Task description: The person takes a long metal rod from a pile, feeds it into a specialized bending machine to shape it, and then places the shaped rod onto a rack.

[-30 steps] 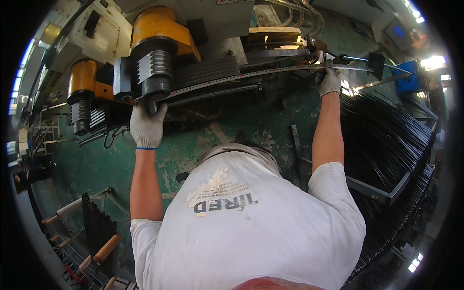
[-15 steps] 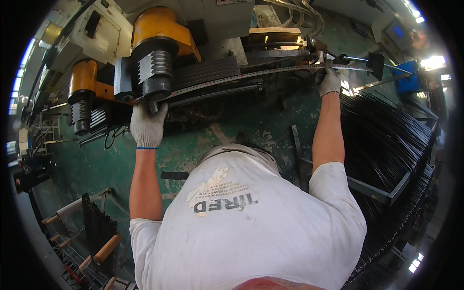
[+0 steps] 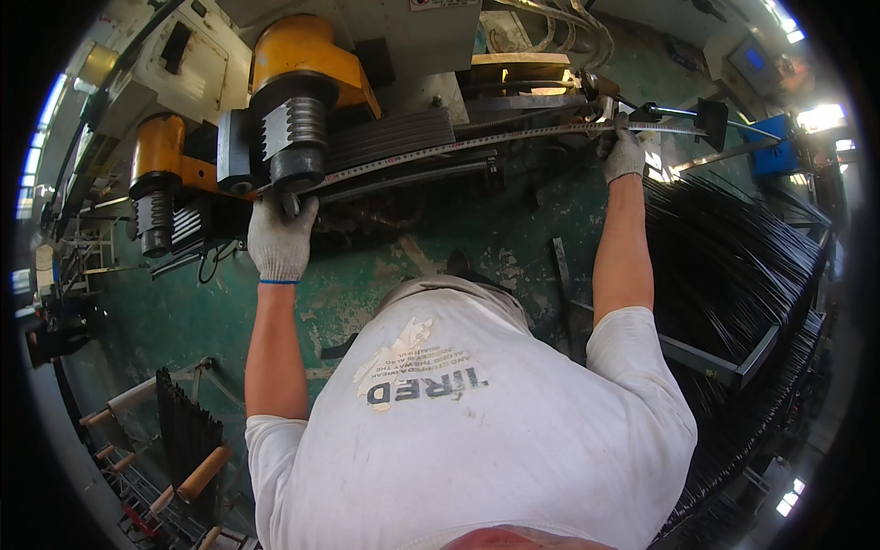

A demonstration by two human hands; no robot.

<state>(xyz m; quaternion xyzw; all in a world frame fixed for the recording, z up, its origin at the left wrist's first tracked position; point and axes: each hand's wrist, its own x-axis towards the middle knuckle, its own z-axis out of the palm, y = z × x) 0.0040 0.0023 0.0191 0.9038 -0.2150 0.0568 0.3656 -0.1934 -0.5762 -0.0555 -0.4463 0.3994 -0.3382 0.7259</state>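
Observation:
A steel measuring tape (image 3: 477,144) is stretched out along the front of the machine, printed side visible, running left to right past a black stop plate (image 3: 711,126). My left hand (image 3: 280,236), in a pale knitted glove with a blue cuff, is closed at the tape's left end, just below a dark ribbed cylinder (image 3: 295,137) of the machine; the tape's case is mostly hidden there. On the right, my gloved right hand (image 3: 623,154) grips the tape with thumb and fingers, next to a thin metal rod. Dark grooved machine bars (image 3: 390,137) lie behind the tape.
Yellow machine heads (image 3: 295,46) rise at the upper left. A big stack of thin black rods (image 3: 724,266) fills the right side, held by a metal frame (image 3: 733,374). At the lower left stands a rack with tan rollers (image 3: 203,474). The floor (image 3: 522,243) is worn green.
Both hands and the tape stay in place. A dark flat strip beside my shirt has shifted and shows less now.

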